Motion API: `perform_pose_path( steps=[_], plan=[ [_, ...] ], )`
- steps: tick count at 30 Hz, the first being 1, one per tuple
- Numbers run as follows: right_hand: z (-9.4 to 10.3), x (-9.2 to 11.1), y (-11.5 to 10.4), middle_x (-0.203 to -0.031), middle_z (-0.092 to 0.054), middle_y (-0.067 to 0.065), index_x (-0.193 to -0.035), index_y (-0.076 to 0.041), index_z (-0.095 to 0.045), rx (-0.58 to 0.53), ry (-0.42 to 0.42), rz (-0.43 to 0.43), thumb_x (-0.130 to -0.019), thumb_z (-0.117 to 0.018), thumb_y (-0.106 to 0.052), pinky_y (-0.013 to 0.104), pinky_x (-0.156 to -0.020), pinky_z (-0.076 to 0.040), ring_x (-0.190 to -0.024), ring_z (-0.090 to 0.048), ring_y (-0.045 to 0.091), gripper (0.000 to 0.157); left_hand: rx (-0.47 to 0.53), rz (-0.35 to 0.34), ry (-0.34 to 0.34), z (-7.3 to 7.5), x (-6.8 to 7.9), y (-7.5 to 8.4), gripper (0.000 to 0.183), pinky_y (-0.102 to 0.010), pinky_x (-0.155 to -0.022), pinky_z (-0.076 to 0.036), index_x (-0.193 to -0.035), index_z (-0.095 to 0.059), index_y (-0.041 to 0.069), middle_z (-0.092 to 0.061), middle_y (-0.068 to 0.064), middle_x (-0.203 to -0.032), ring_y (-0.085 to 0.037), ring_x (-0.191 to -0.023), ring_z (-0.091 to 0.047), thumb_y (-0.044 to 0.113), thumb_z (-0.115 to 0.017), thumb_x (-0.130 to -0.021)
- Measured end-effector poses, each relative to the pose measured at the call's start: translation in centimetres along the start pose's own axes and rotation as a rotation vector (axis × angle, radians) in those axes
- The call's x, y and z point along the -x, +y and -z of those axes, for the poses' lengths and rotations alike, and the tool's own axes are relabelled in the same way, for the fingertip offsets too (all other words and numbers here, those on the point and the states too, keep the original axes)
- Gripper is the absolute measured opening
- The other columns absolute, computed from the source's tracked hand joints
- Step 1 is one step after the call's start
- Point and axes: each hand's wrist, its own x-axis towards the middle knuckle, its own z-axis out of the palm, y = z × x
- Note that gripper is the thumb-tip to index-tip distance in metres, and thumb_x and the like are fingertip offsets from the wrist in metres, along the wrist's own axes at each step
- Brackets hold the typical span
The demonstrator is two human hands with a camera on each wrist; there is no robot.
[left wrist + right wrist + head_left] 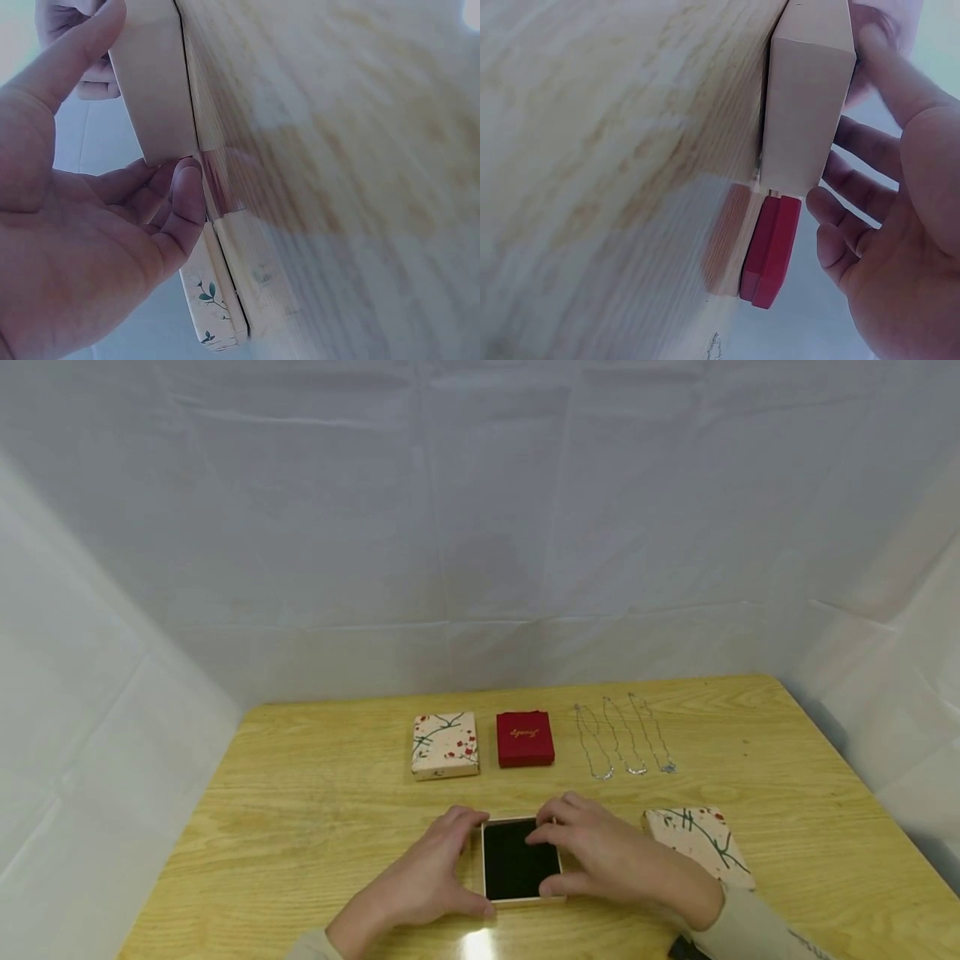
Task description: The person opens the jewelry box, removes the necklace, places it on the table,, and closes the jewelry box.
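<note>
A shallow pale box base (522,903) lies on the table between both hands, lined with a black pad (517,868). My left hand (427,872) holds its left side, thumb at the near corner and fingers at the far corner. My right hand (600,852) arches over the right side, with fingertips on or just above the black pad and the thumb by the near right corner. In the right wrist view, the right fingers bend loosely beside the box wall (802,112). A floral box lid (701,843) lies right of the right hand, partly hidden by the forearm.
Behind the hands sit a closed floral box (446,745) and a red jewelry box (524,739) with gold lettering. Three silver chain necklaces (626,739) lie side by side to their right. White cloth (480,527) hangs behind the wooden table (300,810).
</note>
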Motion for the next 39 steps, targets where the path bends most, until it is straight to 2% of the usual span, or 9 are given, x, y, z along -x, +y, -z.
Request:
perform_pose_path(
  steps=[4,14,23,31,39],
  plan=[
    [0.08,-0.06,-0.13,-0.134,-0.062,-0.008,-0.134,-0.021,-0.072,0.026,0.005,0.018,-0.1,-0.072,-0.051,0.043,-0.108,-0.05,-0.123,-0.052,0.013,0.046,0.0,-0.005,-0.002,0.04,0.0,-0.02,0.106,-0.038,-0.096,-0.053,-0.154,-0.046,0.003,-0.051,-0.001,-0.141,-0.019,-0.111,-0.053,0.047,-0.097,-0.073],
    [-0.05,-0.37,-0.48,-0.127,-0.064,-0.011,-0.13,-0.022,-0.073,0.042,-0.013,0.023,-0.096,-0.079,-0.04,0.042,-0.105,-0.05,-0.116,-0.052,0.011,0.039,-0.004,-0.005,-0.005,0.1,-0.13,0.03,0.105,-0.037,-0.096,-0.053,-0.153,-0.046,0.003,-0.051,-0.001,-0.141,-0.018,-0.111,-0.053,0.048,-0.097,-0.073],
    [-0.29,-0.52,-0.5,-0.122,-0.064,-0.015,-0.124,-0.028,-0.075,0.047,0.002,0.022,-0.094,-0.081,-0.037,0.039,-0.098,-0.05,-0.11,-0.051,0.009,0.032,-0.013,-0.004,-0.009,0.21,-0.22,0.03,0.104,-0.037,-0.097,-0.053,-0.153,-0.047,0.003,-0.05,-0.002,-0.142,-0.018,-0.112,-0.053,0.048,-0.097,-0.073],
    [-0.25,-0.58,-0.59,-0.119,-0.065,-0.016,-0.121,-0.028,-0.077,0.025,0.008,0.001,-0.093,-0.082,-0.035,0.036,-0.093,-0.049,-0.107,-0.053,0.008,0.029,-0.011,-0.006,-0.008,0.25,-0.24,0.02,0.104,-0.038,-0.097,-0.053,-0.153,-0.046,0.003,-0.051,-0.002,-0.141,-0.019,-0.111,-0.053,0.046,-0.097,-0.074],
    [0.37,0.08,-1.02,-0.131,-0.066,-0.012,-0.128,-0.025,-0.073,-0.017,0.008,-0.044,-0.095,-0.079,-0.038,0.051,-0.107,-0.048,-0.123,-0.057,0.015,0.036,-0.015,-0.006,-0.007,0.12,-0.06,0.1,0.105,-0.04,-0.099,-0.053,-0.153,-0.046,0.002,-0.051,-0.004,-0.144,-0.02,-0.113,-0.055,0.047,-0.097,-0.073]
  ],
)
